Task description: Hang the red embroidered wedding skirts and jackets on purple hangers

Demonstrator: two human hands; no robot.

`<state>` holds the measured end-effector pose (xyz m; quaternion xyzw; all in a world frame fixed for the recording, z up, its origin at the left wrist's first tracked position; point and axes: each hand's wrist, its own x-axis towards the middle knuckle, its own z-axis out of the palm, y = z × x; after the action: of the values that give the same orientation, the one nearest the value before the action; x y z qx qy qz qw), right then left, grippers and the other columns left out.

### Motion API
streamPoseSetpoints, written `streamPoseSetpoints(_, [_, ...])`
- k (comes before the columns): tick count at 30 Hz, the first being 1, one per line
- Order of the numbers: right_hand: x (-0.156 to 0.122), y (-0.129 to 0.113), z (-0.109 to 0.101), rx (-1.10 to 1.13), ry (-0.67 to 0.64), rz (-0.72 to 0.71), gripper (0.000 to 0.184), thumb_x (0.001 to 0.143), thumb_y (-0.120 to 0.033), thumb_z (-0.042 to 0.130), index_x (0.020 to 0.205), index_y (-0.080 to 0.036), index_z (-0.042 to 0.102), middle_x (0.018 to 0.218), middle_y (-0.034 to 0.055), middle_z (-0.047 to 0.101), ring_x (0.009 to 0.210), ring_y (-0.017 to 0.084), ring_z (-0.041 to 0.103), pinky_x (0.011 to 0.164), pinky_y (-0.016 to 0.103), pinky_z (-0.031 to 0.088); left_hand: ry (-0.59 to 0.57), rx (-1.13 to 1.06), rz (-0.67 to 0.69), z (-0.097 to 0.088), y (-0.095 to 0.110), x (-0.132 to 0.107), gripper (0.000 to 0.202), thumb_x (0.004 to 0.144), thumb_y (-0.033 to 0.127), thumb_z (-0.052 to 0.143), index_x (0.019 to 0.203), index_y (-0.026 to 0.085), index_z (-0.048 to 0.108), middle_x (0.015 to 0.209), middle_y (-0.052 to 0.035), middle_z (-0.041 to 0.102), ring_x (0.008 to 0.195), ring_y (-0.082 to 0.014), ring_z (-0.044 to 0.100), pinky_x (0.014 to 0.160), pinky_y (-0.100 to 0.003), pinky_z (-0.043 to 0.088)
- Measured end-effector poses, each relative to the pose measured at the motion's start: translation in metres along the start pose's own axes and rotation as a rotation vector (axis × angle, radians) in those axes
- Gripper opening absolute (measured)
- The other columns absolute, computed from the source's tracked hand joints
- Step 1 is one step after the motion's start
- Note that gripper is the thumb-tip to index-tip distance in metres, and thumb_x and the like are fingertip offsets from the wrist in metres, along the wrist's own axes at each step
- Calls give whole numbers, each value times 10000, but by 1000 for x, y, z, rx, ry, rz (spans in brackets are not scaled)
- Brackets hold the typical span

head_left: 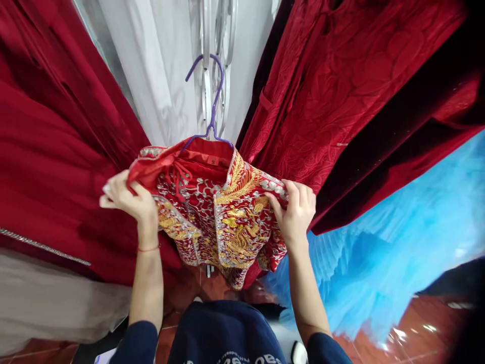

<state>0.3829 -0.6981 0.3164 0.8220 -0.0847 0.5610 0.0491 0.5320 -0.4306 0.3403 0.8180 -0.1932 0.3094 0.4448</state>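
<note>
A red jacket (242,222) with gold and silver embroidery hangs in front of me on a purple hanger (214,108), whose hook loops at a chain of white rings. My left hand (127,194) grips the jacket's shoulder edge, folding out its plain red lining. On the other shoulder, my right hand (295,207) is closed on the cloth, thumb in front. The front lies open, and a size label (212,162) shows inside the collar. Red cord ties (180,177) dangle by the left side of the neck.
Dark red garments (56,167) hang at left, and patterned red dresses (322,96) at right. White cloth (140,60) hangs behind the chain (206,91). A fluffy blue skirt (364,253) spreads at lower right, above a reddish tiled floor (428,328).
</note>
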Motion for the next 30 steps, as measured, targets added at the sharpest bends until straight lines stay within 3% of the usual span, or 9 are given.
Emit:
streamPoseSetpoints(4, [1,-1,5,121,-3,39,248,979,-363,565,1144,-178,554,1045,111,648,924,231,594,790,344,423,56,-43,15,-5,-14,31,209,955,373,540,1059,201,599,1074,-14,657,1123,-234,514,989,-402,387])
streamPoseSetpoints(9, [2,-7,2,253,9,74,143,984,-303,553,1021,-179,613,922,75,665,804,191,599,730,311,427,145,125,-186,-13,-63,117,50,897,203,617,853,190,636,792,23,567,956,-206,472,1046,-427,291])
streamPoseSetpoints(12, [6,-5,-4,381,-18,152,194,991,-324,530,956,-178,652,860,57,670,751,172,606,705,293,454,149,183,-116,-16,-84,154,44,869,264,700,887,225,703,726,36,552,915,-196,440,1077,-428,256])
streamPoseSetpoints(15, [14,1,-9,477,-51,280,299,997,-397,510,893,-172,677,749,17,635,649,137,566,634,256,440,179,213,-15,-19,-85,176,126,897,306,694,1006,258,734,797,45,630,934,-187,448,1099,-431,242])
streamPoseSetpoints(19, [30,16,-13,539,-40,408,399,978,-494,512,837,-162,683,632,-28,523,567,107,464,552,234,371,177,252,104,-27,-72,204,199,902,333,703,1029,180,720,966,21,700,1003,-170,473,1122,-451,273])
streamPoseSetpoints(21, [38,24,-14,507,10,411,412,964,-509,527,821,-155,681,619,-32,493,561,105,430,550,244,351,85,227,146,-29,-69,216,179,889,318,724,963,155,727,903,17,702,953,-145,480,1116,-442,311])
streamPoseSetpoints(24, [41,35,-16,457,24,402,392,946,-496,563,806,-150,686,609,-37,475,559,102,410,563,255,347,-240,163,136,-25,-74,216,145,832,290,750,828,145,738,732,39,667,836,-110,521,1043,-361,410])
streamPoseSetpoints(27, [27,45,-19,501,-75,437,373,924,-488,601,775,-154,677,611,-39,481,562,99,410,562,250,349,-554,126,80,-18,-83,194,222,715,392,798,711,178,739,637,28,676,680,-126,596,799,-261,525])
streamPoseSetpoints(30, [4,50,-24,543,-149,500,394,918,-491,606,714,-156,649,592,-43,463,546,93,386,531,245,325,-746,-89,8,-16,-86,164,437,717,622,712,755,190,766,693,-53,741,639,-175,659,642,-263,545])
